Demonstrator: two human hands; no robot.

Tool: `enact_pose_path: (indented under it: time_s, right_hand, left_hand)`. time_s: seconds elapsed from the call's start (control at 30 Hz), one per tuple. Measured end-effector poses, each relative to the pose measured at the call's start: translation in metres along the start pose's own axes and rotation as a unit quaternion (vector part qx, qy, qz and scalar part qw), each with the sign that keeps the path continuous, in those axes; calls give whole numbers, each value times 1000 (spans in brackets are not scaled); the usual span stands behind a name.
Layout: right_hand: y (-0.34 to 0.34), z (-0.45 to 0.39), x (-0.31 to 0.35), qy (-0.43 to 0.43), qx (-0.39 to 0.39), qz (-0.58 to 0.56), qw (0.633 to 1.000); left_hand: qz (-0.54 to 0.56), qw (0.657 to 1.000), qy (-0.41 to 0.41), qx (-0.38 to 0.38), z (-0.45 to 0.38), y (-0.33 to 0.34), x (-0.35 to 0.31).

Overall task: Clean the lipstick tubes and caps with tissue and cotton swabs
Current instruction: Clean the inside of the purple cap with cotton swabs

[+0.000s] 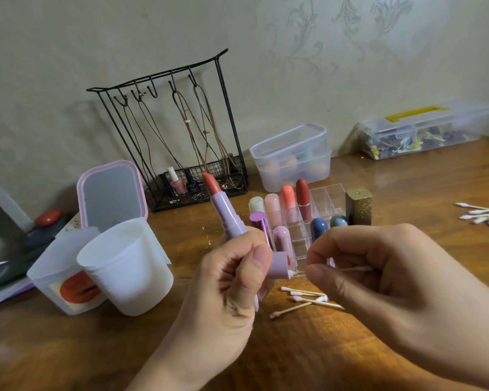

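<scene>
Holding the lilac lipstick tube [226, 213] and its cap [278, 264] together in my left hand [226, 280], fingers curled round both above the desk [322, 356] — the bullet stands exposed, tilted up and away. My right hand [384, 277] pinches a cotton swab [353, 268] by its thin stick, tip at the cap's mouth. I judge the swab light and bendy, so I'd pinch close to the working tip; the smooth plastic tube likely slips, and the soft bullet smears — grip the barrel only. Used swabs [305, 299] lie below, near the clear organiser [326, 198].
</scene>
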State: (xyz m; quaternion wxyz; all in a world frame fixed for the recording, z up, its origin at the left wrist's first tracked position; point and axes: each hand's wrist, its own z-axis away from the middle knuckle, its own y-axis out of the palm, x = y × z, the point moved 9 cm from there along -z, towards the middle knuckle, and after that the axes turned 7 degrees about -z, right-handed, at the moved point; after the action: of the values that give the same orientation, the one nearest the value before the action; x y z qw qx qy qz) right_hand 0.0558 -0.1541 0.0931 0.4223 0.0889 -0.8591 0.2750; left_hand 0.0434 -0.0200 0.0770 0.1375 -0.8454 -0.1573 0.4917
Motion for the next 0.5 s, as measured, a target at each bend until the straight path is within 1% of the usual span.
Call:
enact_pose_path:
  time_s: [0.07, 0.13, 0.23, 0.33, 0.4, 0.5]
  right_hand:
    - [-1, -1, -2, 12, -2, -2, 1000]
    - [-1, -1, -3, 17, -4, 22, 1000]
    - [-3, -1, -1, 5, -21, 81, 997]
    - [-5, 2, 2, -12, -39, 136, 990]
    - [-6, 3, 5, -19, -50, 156, 986]
    - [-7, 4, 8, -29, -65, 168, 983]
  left_hand:
    - [10, 1000, -25, 4, 1, 1, 6]
    - [19, 998, -56, 9, 3, 2, 14]
    - [21, 996, -81, 11, 4, 3, 17]
    - [66, 991, -113, 3, 7, 5, 18]
    - [96, 987, -132, 10, 8, 8, 18]
    - [112, 983, -142, 24, 8, 11, 15]
